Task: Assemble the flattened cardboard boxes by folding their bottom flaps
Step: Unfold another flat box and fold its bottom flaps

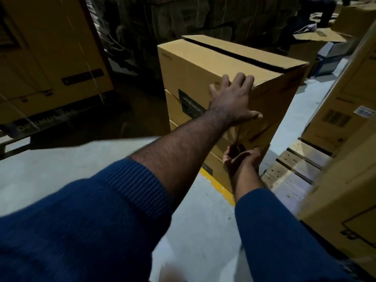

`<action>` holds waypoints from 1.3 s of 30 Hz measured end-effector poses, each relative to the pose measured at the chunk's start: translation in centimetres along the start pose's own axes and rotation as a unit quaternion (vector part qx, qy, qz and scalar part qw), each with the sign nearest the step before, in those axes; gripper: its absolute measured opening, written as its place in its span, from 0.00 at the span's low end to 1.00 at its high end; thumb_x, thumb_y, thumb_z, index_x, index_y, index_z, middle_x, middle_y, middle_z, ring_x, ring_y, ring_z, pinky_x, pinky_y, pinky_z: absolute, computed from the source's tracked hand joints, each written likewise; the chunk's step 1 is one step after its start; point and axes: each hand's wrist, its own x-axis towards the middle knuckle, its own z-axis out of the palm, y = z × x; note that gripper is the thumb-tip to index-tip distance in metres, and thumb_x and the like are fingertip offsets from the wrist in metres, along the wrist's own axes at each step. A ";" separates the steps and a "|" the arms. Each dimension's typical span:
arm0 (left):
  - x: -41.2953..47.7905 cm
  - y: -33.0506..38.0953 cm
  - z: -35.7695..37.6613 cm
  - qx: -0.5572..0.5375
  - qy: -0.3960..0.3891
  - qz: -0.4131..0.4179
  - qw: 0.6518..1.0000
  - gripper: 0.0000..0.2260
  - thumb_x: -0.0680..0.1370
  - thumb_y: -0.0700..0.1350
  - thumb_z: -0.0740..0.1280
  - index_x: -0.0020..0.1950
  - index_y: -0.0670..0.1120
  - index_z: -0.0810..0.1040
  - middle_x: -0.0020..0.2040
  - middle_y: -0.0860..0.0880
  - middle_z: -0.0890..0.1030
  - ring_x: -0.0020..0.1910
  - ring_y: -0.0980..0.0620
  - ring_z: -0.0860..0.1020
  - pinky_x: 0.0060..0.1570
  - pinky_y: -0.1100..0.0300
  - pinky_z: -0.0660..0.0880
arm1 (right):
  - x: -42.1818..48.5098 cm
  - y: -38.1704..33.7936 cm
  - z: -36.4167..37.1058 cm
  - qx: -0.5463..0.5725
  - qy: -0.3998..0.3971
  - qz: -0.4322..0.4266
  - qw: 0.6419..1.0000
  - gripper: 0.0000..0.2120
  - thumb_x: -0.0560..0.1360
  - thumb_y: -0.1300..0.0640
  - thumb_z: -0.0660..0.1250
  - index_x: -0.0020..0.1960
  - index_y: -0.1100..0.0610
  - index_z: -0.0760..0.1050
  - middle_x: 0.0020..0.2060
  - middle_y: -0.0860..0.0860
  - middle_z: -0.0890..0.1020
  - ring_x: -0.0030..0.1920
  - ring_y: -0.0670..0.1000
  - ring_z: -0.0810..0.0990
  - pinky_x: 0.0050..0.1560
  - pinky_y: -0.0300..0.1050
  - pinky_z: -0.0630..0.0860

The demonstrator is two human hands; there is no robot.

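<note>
Head view, items listed left to right.

- Large printed carton [50, 47]: standing at far left, well apart from the work.
- Concrete floor [61, 169]: carries a yellow line [216, 183] beside the foot of the centre stack.
- Cardboard box [203, 64]: centre, erected to full shape and sitting on top of further cardboard layers. Its two upper flaps [234, 49] are folded flat with a dark slit between them. The logo panel [192, 102] reads upside down, so these are probably the bottom flaps, and the folding on this box looks done.
- Left hand [232, 98]: laid flat on the near face at the top edge, fingers [241, 78] spread and straight, thumb out to the side. It presses and grips nothing.
- Right hand [241, 159]: lower, at the box's near corner, palm up with fingers curled. Whether it grips anything cannot be told.
- Wooden pallet [301, 163]: just right of the stack.
- Stacked cartons [345, 159]: right edge.

Remaining, as judged: settle this box — then any further flattened boxes, none clearly in view.
</note>
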 end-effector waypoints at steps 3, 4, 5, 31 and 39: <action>-1.8 -1.7 -1.9 0.041 0.057 -0.021 0.997 0.40 0.73 0.72 0.65 0.77 0.51 0.63 0.75 0.49 0.66 0.74 0.43 0.63 0.69 0.32 0.61 | -0.3 3.4 -0.2 -0.064 -0.006 0.059 0.996 0.25 0.82 0.34 0.52 0.44 0.54 0.70 0.35 0.51 0.74 0.35 0.51 0.73 0.37 0.42 0.70; -2.5 -2.6 -2.3 0.059 0.083 -0.032 0.994 0.38 0.74 0.72 0.63 0.76 0.50 0.64 0.74 0.49 0.68 0.72 0.44 0.65 0.68 0.34 0.62 | -0.6 4.9 -0.4 -0.073 -0.011 0.077 0.994 0.25 0.82 0.33 0.51 0.43 0.54 0.69 0.36 0.52 0.75 0.35 0.52 0.73 0.38 0.42 0.70; -3.4 -3.5 -2.7 0.077 0.106 -0.046 0.990 0.37 0.75 0.73 0.61 0.75 0.50 0.66 0.72 0.49 0.69 0.71 0.44 0.67 0.66 0.35 0.64 | -1.2 6.1 -1.0 -0.076 -0.021 0.096 0.992 0.26 0.82 0.34 0.52 0.44 0.55 0.70 0.39 0.54 0.76 0.39 0.53 0.75 0.40 0.44 0.72; -9.7 -8.5 -5.1 0.098 -0.083 -0.050 0.991 0.41 0.78 0.53 0.72 0.82 0.65 0.47 0.84 0.54 0.51 0.81 0.41 0.54 0.75 0.33 0.57 | -5.3 10.8 -0.7 -0.003 -0.003 0.158 0.987 0.32 0.79 0.31 0.60 0.69 0.56 0.74 0.69 0.61 0.76 0.70 0.63 0.73 0.74 0.65 0.66; -19.9 -15.2 -12.9 0.109 -0.036 -0.127 0.985 0.40 0.75 0.55 0.74 0.80 0.66 0.53 0.83 0.56 0.56 0.80 0.43 0.56 0.76 0.36 0.52 | -15.2 22.5 0.4 0.054 0.013 0.253 0.966 0.36 0.81 0.42 0.64 0.83 0.54 0.54 0.79 0.63 0.61 0.78 0.67 0.60 0.77 0.67 0.59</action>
